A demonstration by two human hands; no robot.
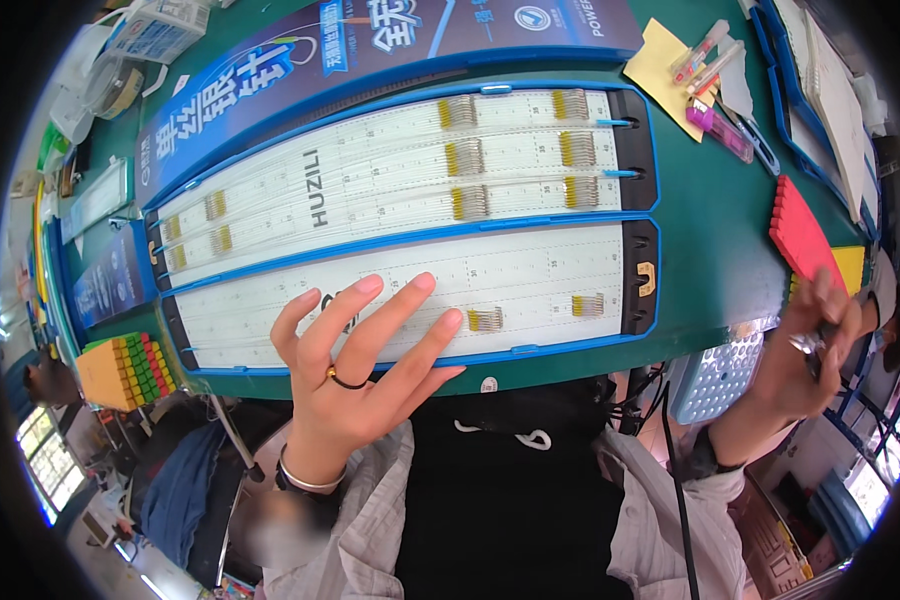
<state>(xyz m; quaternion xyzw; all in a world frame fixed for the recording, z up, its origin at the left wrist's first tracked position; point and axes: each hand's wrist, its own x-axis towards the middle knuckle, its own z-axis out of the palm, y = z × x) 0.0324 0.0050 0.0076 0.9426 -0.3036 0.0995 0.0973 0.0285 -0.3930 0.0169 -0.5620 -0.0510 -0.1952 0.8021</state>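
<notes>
A long blue fishing-rig case lies open, its two white ruled panels side by side. In the far half, bundles of hooks with yellow-wrapped shanks sit in rows, thin lines stretched along the panel. The near half holds two smaller hook bundles at its right part. My left hand is open over this near half, fingers spread, holding nothing. At the right table edge my right hand is curled, with fingertips at the lower end of a red notched foam board. Anything inside its fingers is hidden.
Behind the case lies a printed blue box sleeve. Pens, a yellow paper and tweezers are at the far right. A yellow board lies by the red one. Stacked foam boards stand at the left edge.
</notes>
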